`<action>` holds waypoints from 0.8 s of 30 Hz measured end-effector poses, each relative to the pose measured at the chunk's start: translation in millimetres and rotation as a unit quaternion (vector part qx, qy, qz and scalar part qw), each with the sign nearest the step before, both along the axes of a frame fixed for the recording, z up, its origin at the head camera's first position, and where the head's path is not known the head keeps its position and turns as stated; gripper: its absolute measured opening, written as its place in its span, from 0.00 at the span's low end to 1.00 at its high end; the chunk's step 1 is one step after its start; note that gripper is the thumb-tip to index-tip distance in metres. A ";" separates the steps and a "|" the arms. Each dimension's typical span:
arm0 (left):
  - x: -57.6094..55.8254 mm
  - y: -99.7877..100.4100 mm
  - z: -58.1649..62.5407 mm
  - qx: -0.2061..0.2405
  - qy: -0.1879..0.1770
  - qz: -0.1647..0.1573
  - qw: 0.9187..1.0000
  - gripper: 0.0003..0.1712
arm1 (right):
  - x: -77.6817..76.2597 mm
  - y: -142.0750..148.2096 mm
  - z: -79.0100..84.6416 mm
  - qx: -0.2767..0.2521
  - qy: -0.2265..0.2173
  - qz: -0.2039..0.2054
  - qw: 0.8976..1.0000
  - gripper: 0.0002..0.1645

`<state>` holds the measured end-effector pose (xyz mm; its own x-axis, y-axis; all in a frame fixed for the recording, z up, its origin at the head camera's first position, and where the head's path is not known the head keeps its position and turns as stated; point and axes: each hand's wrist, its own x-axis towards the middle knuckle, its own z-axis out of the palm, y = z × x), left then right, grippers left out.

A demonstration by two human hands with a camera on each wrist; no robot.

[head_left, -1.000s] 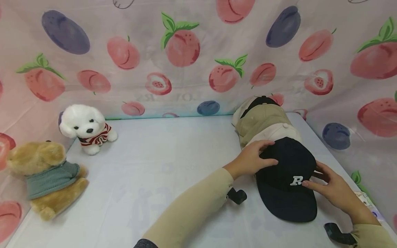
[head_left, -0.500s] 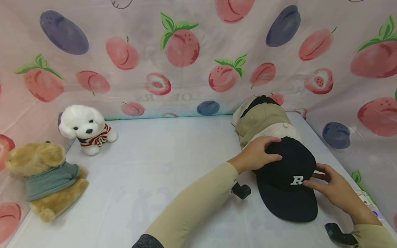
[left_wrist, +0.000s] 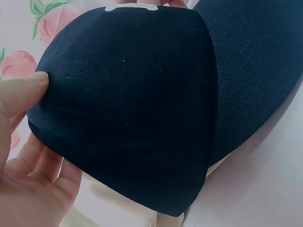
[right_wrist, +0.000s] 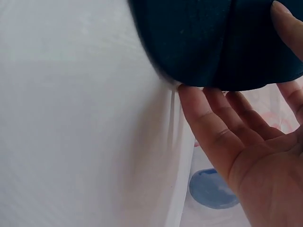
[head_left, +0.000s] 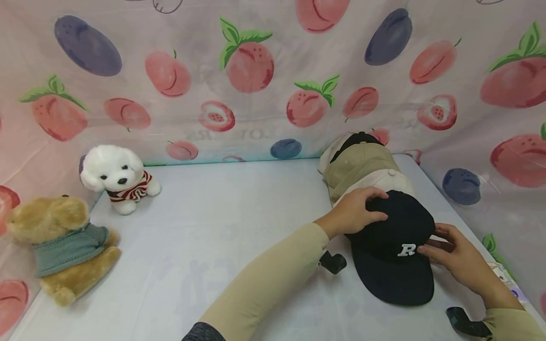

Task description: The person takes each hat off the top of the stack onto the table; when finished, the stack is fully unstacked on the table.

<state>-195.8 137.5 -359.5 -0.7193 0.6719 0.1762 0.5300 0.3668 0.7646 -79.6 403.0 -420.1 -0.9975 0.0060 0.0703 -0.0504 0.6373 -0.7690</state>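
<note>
A black baseball cap [head_left: 396, 232] with a white letter R on its front lies with its brim toward me, overlapping the near end of a row of caps. My left hand [head_left: 354, 213] holds the crown's left side; in the left wrist view, the thumb [left_wrist: 28, 90] presses the fabric while the other fingers reach behind the edge. On the opposite side, my right hand [head_left: 456, 255] grips the cap beside the R. The right wrist view shows fingertips at its lower edge and a thumb [right_wrist: 288, 28] against the crown. A cream cap [head_left: 384, 179] is just behind.
Behind the cream cap, a khaki cap [head_left: 362, 163] and a pale cap [head_left: 326, 154] with a black opening continue the row. At the left of the white table [head_left: 213, 265] are a white plush dog [head_left: 113, 166] and a brown teddy bear [head_left: 64, 246]. A fruit-print curtain [head_left: 256, 109] hangs around.
My left hand has moved slightly to the right over the crown. The black cap has shifted very little, and my right hand stays at its side.
</note>
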 end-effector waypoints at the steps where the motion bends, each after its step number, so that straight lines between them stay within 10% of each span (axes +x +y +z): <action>1: 0.4 0.0 0.1 0.002 -0.004 0.000 1.000 0.24 | 0.0 0.2 -0.5 -0.002 0.005 0.001 1.000 0.33; 24: 5.5 0.6 0.0 0.038 -0.019 0.020 0.999 0.22 | 1.0 -0.1 10.4 0.072 -0.077 -0.044 0.993 0.43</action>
